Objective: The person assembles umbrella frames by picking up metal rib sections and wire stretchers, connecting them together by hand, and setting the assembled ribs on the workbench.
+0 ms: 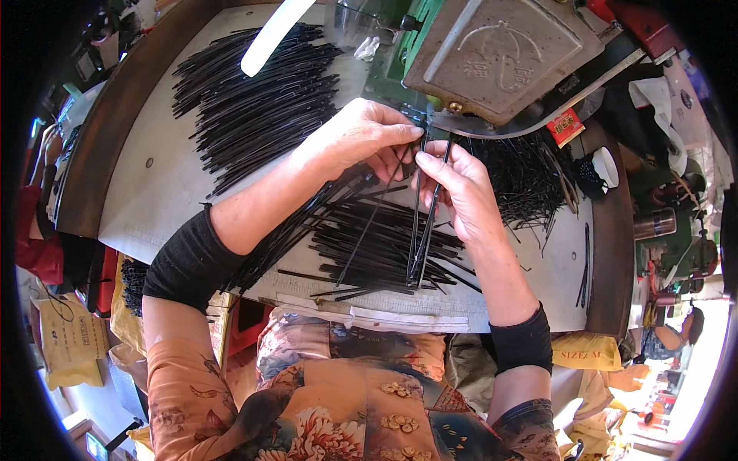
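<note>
My left hand (375, 140) is closed, thumb and fingers pinched at the end of a thin black rod, right below the machine head. My right hand (460, 188) is closed around several long black rods (425, 240), which look like umbrella ribs and slant down toward the table's front edge. Both hands nearly touch at the working point of the green machine (396, 69), where the rod ends are too small to make out. Beneath the hands lies a loose pile of black rods (350, 242). A large, neatly laid stack of rods (261, 104) fills the back left.
The machine's grey metal cover (503, 58) overhangs the hands, with a curved metal edge below it. Tangled black rods (526, 180) lie to the right, beside a red packet (566, 127) and a white cup (605, 167). A raised brown rim (100, 165) borders the pale tabletop (154, 192).
</note>
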Demonstrator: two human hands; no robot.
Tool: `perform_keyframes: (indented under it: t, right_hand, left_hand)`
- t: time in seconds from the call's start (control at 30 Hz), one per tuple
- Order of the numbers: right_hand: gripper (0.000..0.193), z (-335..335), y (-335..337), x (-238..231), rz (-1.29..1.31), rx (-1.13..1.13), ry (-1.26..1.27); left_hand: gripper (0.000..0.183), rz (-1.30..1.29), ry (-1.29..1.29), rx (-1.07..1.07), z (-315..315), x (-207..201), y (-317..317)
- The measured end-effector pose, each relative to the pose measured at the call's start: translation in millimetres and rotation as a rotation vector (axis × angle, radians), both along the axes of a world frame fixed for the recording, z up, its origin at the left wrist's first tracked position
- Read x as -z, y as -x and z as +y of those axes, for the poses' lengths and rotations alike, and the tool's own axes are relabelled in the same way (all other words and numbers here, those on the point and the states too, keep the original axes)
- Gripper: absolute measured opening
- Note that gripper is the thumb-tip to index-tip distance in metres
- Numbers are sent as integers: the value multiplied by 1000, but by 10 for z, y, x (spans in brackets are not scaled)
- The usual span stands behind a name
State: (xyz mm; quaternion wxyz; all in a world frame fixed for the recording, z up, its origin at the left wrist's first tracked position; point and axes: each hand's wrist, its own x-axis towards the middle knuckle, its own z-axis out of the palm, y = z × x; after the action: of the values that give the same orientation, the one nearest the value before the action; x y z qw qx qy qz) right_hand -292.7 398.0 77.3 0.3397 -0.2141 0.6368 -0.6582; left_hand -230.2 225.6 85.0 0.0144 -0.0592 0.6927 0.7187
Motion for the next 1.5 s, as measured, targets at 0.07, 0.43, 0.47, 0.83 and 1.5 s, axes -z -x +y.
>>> perform_keyframes:
  t: [0.07,0.43,0.47,0.83,1.5]
  right_hand:
    - [23,-10,-19,-11,-2,5,2]
    - [22,-21,-19,24,-166,-3,85]
    - [21,-21,-18,24,-178,-6,86]
    - [22,25,-104,-18,-249,-62,107]
    - [30,2183,578,-313,826,372,-973]
  left_hand:
    - [28,7,14,-16,12,0,-7]
    - [30,-46,34,-52,2,-15,-4]
    - [30,-47,35,-49,-1,-6,6]
    - [31,18,249,-78,62,-82,-28]
    - [11,378,1220,120,79,93,-292]
